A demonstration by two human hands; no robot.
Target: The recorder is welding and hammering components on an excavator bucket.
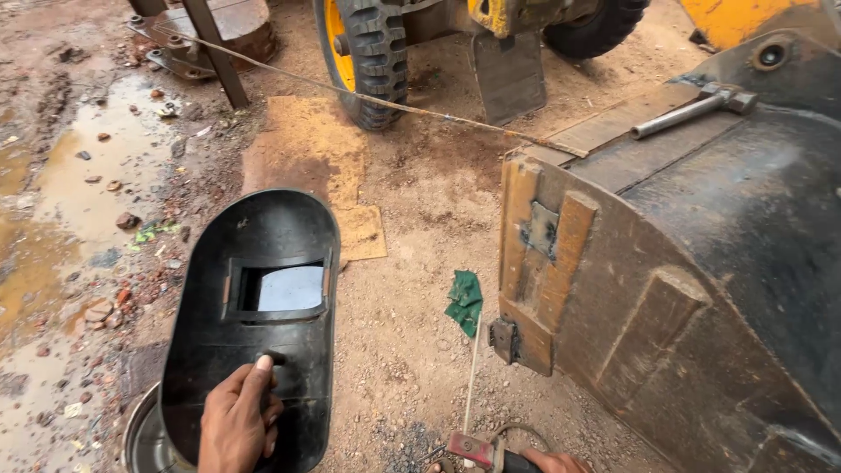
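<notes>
Muddy, gravel-strewn ground (403, 350) stretches under me, with a brown puddle (53, 201) off to the left, a knobbly tyre (368, 57) of a yellow machine at the top, and a flattened sheet of cardboard (311, 166) lying between; to my right stands a big, dark, rust-streaked excavator bucket (701, 289), with rusty plates (547, 263) on its side wall and a hammer (692, 109) resting on its upper edge; my left hand (238, 420) is closed around the lower end of a black hand-held welding shield (254, 324), thumb pressed on its face, the dark window turned up toward me and not yet before my eyes; my right hand (547, 462), barely in view at the bottom edge, appears wrapped around a red electrode holder (473, 448), from which a thin welding rod (472, 372) points up toward the bucket's lower corner, beside a scrap of green cloth (464, 300) on the dirt; as I judge it, doing this well means bringing the shield squarely across my face before any arc, steadying the rod tip close to the plate seam, and keeping my footing away from the wet ground.
</notes>
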